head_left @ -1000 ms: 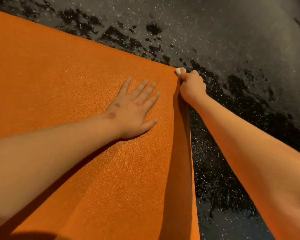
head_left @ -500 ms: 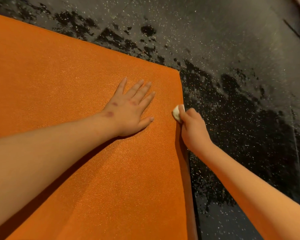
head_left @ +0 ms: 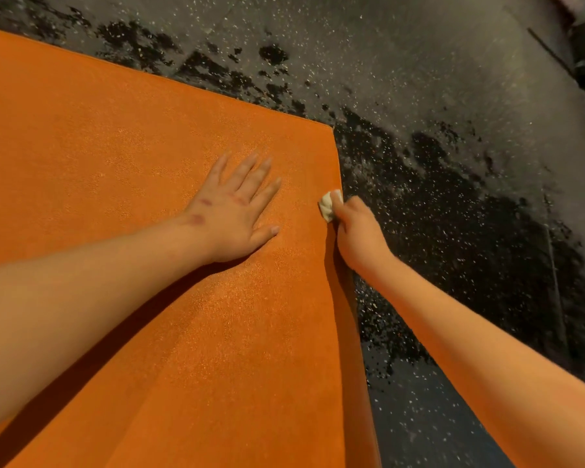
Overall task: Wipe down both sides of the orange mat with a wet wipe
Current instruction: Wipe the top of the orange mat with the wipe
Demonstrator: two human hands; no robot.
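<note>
- Orange mat (head_left: 122, 157) lies flat on the speckled dark floor (head_left: 453, 163).
- Right hand (head_left: 358, 231) pinches a balled wet wipe (head_left: 328, 206) against the mat's right edge (near far corner).
- Left hand (head_left: 232, 211) flat on mat, fingers spread.

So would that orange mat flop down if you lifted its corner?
Probably it would bend and droop: the orange mat looks thin at its edge and lies flat on the speckled floor. It likely grips rather than slides, since its surface looks grainy. The left hand pressing it flat hints it could shift under the wet wipe.
</note>
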